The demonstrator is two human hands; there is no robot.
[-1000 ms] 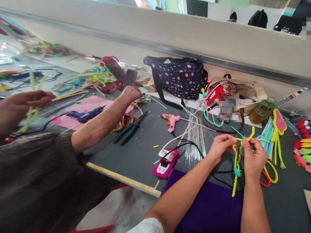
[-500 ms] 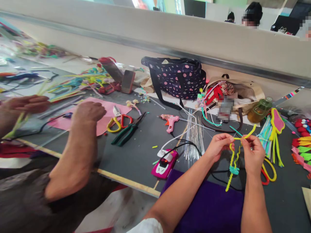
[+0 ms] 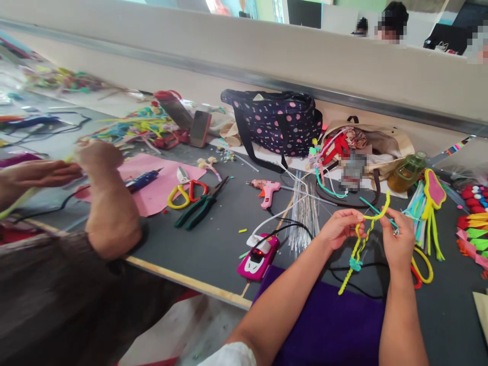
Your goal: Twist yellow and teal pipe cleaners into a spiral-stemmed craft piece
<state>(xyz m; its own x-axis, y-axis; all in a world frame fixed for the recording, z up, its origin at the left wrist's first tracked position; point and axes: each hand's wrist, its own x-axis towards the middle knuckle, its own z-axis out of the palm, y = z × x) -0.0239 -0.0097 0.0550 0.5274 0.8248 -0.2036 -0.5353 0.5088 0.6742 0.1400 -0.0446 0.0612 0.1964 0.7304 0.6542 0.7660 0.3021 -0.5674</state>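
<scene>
My left hand (image 3: 343,229) pinches a fuzzy yellow pipe cleaner (image 3: 375,217) between thumb and fingertips. Its free end curves up to the right, past the fingertips of my right hand (image 3: 398,239). From the pinch hang twisted yellow strands (image 3: 357,246), gathered by a teal pipe cleaner knot (image 3: 355,264), with a single twisted yellow tail (image 3: 345,282) below. My right thumb and index finger are apart close to the yellow curve, and a teal stem (image 3: 368,204) shows behind them. Whether the right thumb touches the yellow piece is hard to see.
A pink glue gun (image 3: 270,192), silvery wires (image 3: 305,223) and a magenta power strip (image 3: 259,258) lie left of my hands. Red-yellow scissors (image 3: 425,264) sit by my right wrist. Bags (image 3: 282,122) and a bottle (image 3: 407,170) stand behind. A co-worker's arms (image 3: 110,213) work at left.
The twisted yellow strands and knot have swung left and slightly up. My right fingertips have parted and moved off the yellow pipe cleaner. The co-worker's arm moved left, exposing a dark blue tool.
</scene>
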